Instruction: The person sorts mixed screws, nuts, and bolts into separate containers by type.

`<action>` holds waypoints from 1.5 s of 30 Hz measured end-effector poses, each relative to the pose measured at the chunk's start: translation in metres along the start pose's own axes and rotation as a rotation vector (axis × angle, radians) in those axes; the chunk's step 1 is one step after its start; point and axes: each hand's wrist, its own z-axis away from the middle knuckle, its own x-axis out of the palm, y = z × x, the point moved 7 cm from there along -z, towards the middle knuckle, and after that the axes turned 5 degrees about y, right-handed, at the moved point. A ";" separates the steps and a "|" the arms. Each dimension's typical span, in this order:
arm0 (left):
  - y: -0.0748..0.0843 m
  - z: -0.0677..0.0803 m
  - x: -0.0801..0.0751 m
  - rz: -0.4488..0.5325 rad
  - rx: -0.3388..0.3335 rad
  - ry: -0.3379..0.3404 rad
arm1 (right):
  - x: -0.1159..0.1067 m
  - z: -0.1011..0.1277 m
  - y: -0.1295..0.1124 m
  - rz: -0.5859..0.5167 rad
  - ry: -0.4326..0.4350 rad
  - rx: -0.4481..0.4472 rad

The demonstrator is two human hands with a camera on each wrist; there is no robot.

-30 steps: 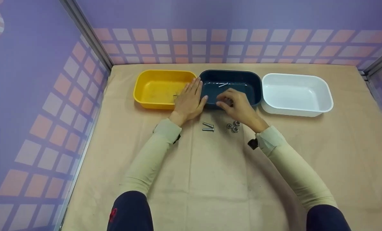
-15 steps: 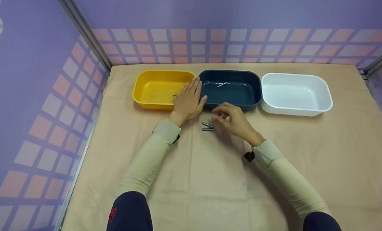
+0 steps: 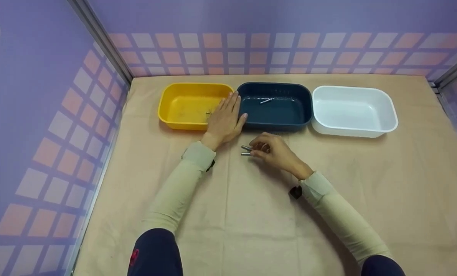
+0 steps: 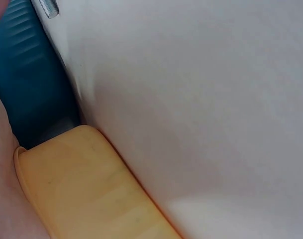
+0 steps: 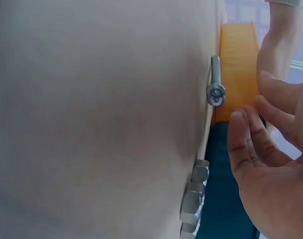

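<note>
head view shows the right hand (image 3: 275, 152) lowered over two bolts (image 3: 246, 150) lying side by side on the table (image 3: 251, 214), just below the gap between the yellow tub (image 3: 186, 105) and the dark blue tub (image 3: 278, 111) in the upper middle of the frame. its fingertips reach the right ends of the bolts, but whether they have closed on one i cannot tell; in the right wrist view the fingers (image 5: 251, 144) are loosely bent and apart from the bolt (image 5: 215, 82) at upper right, holding nothing there. a short row of nuts (image 5: 193, 201) sits at the lower middle of that view; in the head view the hand covers them.

the left hand (image 3: 225, 119) lies flat with straight fingers across the meeting rims of the yellow and blue tubs, gripping nothing. one bolt (image 3: 266, 101) lies inside the blue tub near its upper wall; a small dark item in the yellow tub is too small to name. the white tub (image 3: 354, 111) stands at right.

the step in hand looks like the approach to pick a bolt off the table. the next move calls for a thumb-and-finger pinch on one shaft only, without rolling its neighbour.
</note>
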 end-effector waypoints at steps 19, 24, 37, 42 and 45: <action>0.000 0.000 0.002 0.000 -0.002 0.002 | 0.013 0.001 0.003 0.174 -0.093 -0.006; 0.001 0.000 0.002 0.009 -0.003 0.004 | 0.014 0.002 0.003 0.170 -0.105 0.009; 0.000 -0.001 0.000 0.009 -0.002 -0.002 | 0.016 0.000 0.001 0.168 -0.113 -0.017; -0.001 -0.001 0.000 0.018 -0.006 0.004 | 0.017 -0.001 0.000 0.166 -0.111 -0.021; 0.000 -0.001 0.000 0.023 -0.004 0.003 | 0.017 -0.001 0.000 0.169 -0.108 -0.032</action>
